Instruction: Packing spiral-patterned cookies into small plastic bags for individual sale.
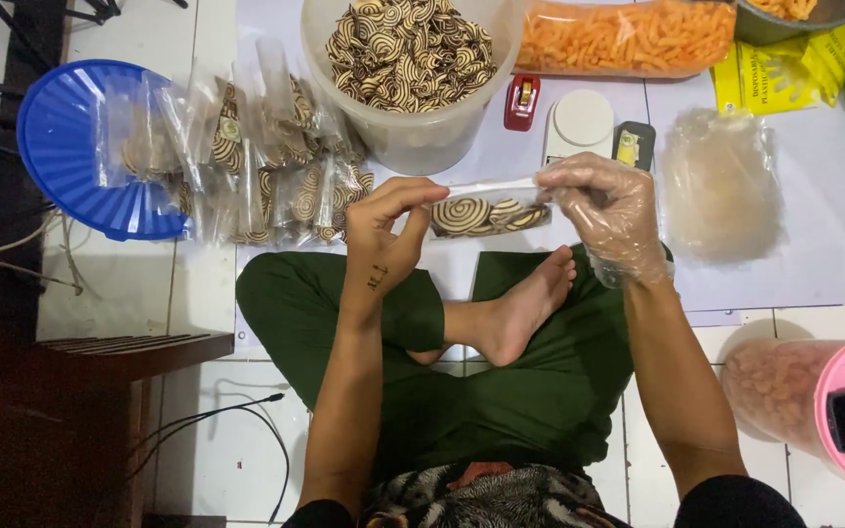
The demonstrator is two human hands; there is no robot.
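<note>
head | cookie bag (pixel 489 213) long axis left-right, level | left hand (pixel 388 230), gloved right hand (pixel 606 210) pinch its ends

The person sits with legs crossed and one bare foot (pixel 525 303) showing. Both arms reach forward. The left hand (pixel 388 230) is bare, its fingers pinched together. The right hand (pixel 608 210) wears a thin clear glove and pinches too.

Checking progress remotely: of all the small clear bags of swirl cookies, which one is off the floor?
The small bag stretched between the left hand and gloved right hand, above the person's foot. The other filled bags lie piled by the blue lid.
</note>
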